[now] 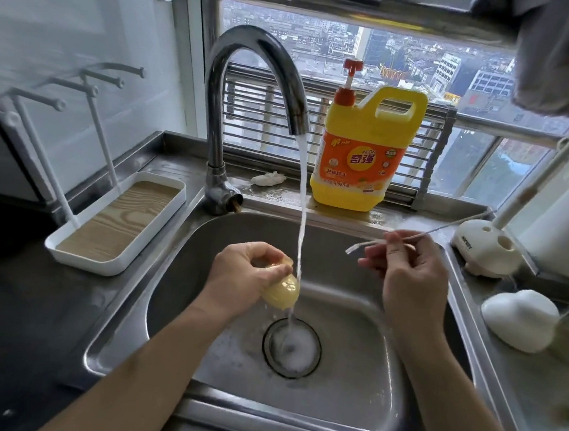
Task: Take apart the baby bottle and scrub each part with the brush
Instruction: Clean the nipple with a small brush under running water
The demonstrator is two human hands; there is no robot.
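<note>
Rinsing appears to be the step in hand: the left hand (240,275) curls its grip round a pale yellow bottle part (283,294), held at the stream (303,199) from the tap (256,54), above the sink (365,377) drain. The right hand (408,277), further right, pinches a thin white piece (364,247); whether it is a straw or a fine brush is undetermined. The next move likely calls for bringing the two together. On the far worktop (184,163), the detergent jug (363,160) reads "KEON" and "奇强".

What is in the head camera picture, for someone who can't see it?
A left hand holds a pale yellow bottle part at the running water over a metal sink, while the right hand pinches a thin white strip. A yellow soap jug stands behind.
</note>
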